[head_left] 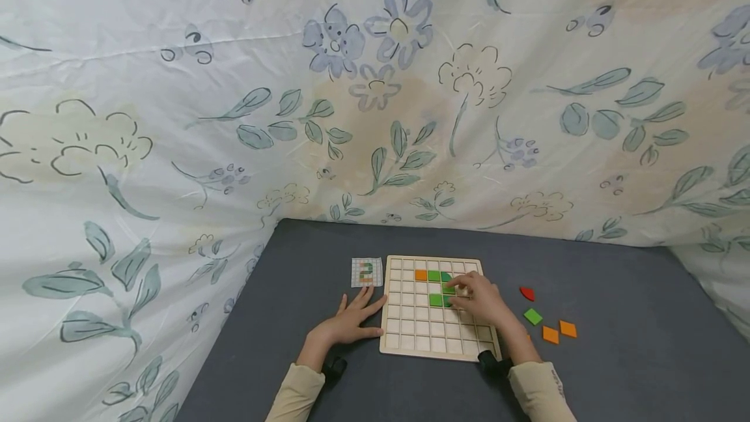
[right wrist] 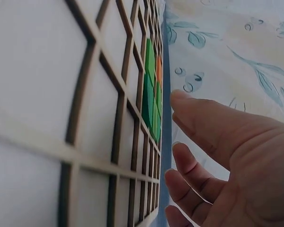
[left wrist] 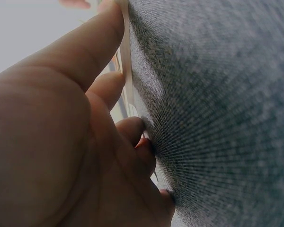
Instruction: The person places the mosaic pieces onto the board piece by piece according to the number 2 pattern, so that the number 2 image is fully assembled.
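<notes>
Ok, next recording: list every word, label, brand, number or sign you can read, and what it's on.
"2": a figure in coloured squares on the small gridded card.
Dark marking on the right sleeve: too small to read.
No other lettering is readable in any view.

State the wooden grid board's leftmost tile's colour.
The square tile is orange; the head view shows it best.

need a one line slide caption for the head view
Left hand at the edge of a grid board, right hand by its green tiles; a printed card lies left, loose tiles right.
</notes>
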The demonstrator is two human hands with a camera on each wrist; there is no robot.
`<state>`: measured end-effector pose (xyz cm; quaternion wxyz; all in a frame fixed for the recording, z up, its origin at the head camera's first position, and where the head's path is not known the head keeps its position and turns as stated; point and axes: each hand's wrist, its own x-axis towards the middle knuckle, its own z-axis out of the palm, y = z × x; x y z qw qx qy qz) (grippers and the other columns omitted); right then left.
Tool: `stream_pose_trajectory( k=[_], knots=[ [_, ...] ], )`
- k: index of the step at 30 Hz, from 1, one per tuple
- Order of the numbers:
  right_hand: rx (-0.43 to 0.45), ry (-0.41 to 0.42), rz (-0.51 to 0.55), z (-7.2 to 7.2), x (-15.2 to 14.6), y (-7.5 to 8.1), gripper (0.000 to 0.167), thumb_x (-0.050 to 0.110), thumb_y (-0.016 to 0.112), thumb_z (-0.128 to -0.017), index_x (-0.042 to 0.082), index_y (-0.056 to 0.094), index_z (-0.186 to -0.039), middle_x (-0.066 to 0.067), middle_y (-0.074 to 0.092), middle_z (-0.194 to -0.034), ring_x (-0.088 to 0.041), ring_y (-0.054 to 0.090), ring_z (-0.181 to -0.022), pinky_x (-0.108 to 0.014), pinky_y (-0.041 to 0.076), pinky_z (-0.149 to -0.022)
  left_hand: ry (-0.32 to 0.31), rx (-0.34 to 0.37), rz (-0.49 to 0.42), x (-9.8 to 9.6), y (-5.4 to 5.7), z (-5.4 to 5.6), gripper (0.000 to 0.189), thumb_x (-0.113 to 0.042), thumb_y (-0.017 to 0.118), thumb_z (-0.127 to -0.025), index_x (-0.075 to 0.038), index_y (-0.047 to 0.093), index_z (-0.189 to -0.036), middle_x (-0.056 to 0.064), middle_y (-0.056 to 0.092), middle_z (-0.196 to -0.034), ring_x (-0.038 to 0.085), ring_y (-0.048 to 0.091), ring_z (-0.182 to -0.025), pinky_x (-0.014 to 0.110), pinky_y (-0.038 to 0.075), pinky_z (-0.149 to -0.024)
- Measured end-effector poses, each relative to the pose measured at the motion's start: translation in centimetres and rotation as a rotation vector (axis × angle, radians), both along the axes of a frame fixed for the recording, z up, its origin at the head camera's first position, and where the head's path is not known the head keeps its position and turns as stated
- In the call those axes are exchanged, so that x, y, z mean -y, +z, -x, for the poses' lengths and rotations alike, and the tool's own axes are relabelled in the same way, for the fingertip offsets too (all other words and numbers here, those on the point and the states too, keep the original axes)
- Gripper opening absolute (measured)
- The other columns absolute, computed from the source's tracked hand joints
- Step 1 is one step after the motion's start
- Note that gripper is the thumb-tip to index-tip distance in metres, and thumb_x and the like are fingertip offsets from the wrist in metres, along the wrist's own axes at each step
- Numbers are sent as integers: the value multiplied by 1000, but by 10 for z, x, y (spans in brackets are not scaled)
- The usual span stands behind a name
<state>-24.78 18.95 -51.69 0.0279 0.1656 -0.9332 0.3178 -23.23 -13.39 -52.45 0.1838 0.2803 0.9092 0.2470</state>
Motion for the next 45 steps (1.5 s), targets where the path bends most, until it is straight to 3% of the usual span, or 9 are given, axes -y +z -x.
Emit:
stream_pose_trajectory(
  k=[4, 11, 17, 24, 32, 45],
  knots=[
    [16, -32, -9, 1, -9, 1, 26, 23, 72, -82, 16, 68, -107, -7, 57, -97, -20, 53, -83, -48, 37, -73, -2, 3, -2, 0, -1, 0, 72, -47, 53, -90, -21, 22, -149, 13, 4, -156, 31, 1, -143, 62, -5, -109],
    [25, -46, 21, -1, -25, 3, 27, 22, 69, -85, 12, 66, -110, -9, 54, -96, -20, 46, -76, -34, 29, -64, -11, 2, -4, 0, 0, 0, 71, -46, 53, -91, -19, 22, -149, 14, 3, -156, 32, 1, -143, 62, -5, -109],
    [1, -53, 18, -3, -37, 6, 30, 21, 68, -85, 9, 64, -113, -12, 54, -97, -21, 48, -76, -29, 32, -60, -8, -2, -7, 1, 2, -1, 71, -45, 53, -91, -18, 23, -149, 15, 4, -155, 33, 1, -143, 63, -5, -109],
    [37, -110, 8, -4, -50, 8, 31, 22, 68, -85, 9, 64, -113, -13, 53, -100, -23, 50, -80, -33, 38, -63, -12, 4, -7, 1, 1, -2, 71, -45, 53, -91, -18, 22, -149, 15, 4, -155, 33, 1, -143, 63, -5, -109],
    [47, -174, -12, -3, -64, 7, 33, 23, 68, -85, 10, 63, -115, -13, 53, -103, -25, 50, -83, -42, 33, -68, -6, 1, -12, 1, 2, -2, 71, -45, 53, -91, -19, 23, -149, 15, 4, -155, 33, 1, -143, 62, -5, -109],
    [61, -217, -50, -6, -88, 8, 35, 23, 68, -85, 9, 62, -116, -15, 53, -102, -24, 51, -80, -41, 31, -67, -4, 3, -15, 0, 0, 0, 71, -45, 53, -91, -19, 22, -149, 14, 4, -156, 32, 0, -143, 62, -6, -109]
  ],
)
